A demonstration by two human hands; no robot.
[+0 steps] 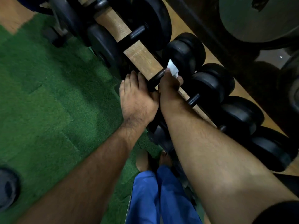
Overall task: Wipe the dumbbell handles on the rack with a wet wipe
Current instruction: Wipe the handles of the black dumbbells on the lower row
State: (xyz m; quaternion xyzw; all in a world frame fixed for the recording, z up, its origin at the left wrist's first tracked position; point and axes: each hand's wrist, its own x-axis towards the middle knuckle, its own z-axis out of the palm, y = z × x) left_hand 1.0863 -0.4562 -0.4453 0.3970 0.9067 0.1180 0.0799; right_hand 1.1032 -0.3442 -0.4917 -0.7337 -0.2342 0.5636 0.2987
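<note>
A row of black dumbbells lies across a wooden rack point(142, 57) that runs diagonally from top left to lower right. My right hand point(169, 88) is closed around the dark handle point(157, 76) of one dumbbell, with a white wet wipe point(172, 68) sticking out past its fingers beside that dumbbell's far head point(186, 52). My left hand point(137, 97) rests over the near head of the same dumbbell, fingers curled on it; that head is mostly hidden. The handle of the neighbouring dumbbell point(193, 100) shows just right of my right wrist.
Green turf flooring point(56, 102) covers the left side. A larger dumbbell point(137, 33) sits further up the rack. Big weight plates point(258, 20) lean at the top right. A dark round weight point(8, 188) lies on the floor at the lower left. My blue trousers point(158, 196) and bare feet are below.
</note>
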